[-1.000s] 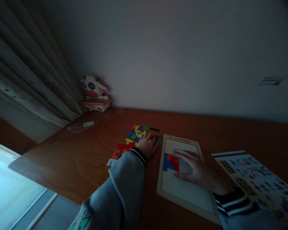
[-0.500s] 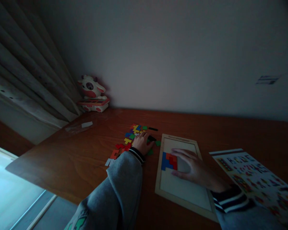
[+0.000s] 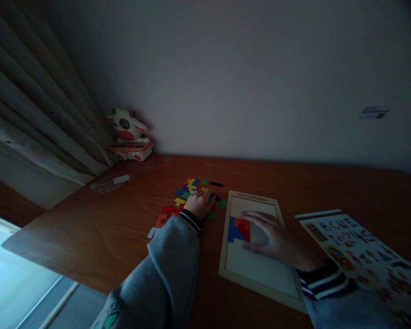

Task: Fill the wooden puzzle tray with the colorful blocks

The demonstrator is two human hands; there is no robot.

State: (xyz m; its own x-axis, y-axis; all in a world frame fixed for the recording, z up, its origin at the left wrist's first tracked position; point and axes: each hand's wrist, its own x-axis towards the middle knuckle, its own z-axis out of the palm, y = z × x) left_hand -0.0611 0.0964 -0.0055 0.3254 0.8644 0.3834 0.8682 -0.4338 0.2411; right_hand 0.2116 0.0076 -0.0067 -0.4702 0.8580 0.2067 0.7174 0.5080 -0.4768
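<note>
My left hand [image 3: 197, 205] is over a spread of loose coloured puzzle pieces, its fingers bent downward and the thumb held apart, beside a black piece [image 3: 213, 196]. What lies under its fingertips is hidden. To the right is a shallow wooden puzzle tray [image 3: 224, 260] with a pale floor. Blue pieces [image 3: 233, 232] and red pieces [image 3: 244, 228] fit together at its left side. My right hand [image 3: 269, 235] rests over the tray, open, thumb and fingers spread around the right side of the red pieces. Whether it touches them I cannot tell.
A printed pattern sheet [image 3: 356, 246] lies right of the tray. Green pieces [image 3: 223, 204] and a long black piece [image 3: 215, 184] lie near the tray. A cow toy [image 3: 128, 135] stands at the back left, with a clear plastic wrapper [image 3: 104, 184] in front of it.
My left thumb has drawn in a little closer to the fingers, near the black piece. My right hand keeps its place over the tray. The whole view has shifted slightly.
</note>
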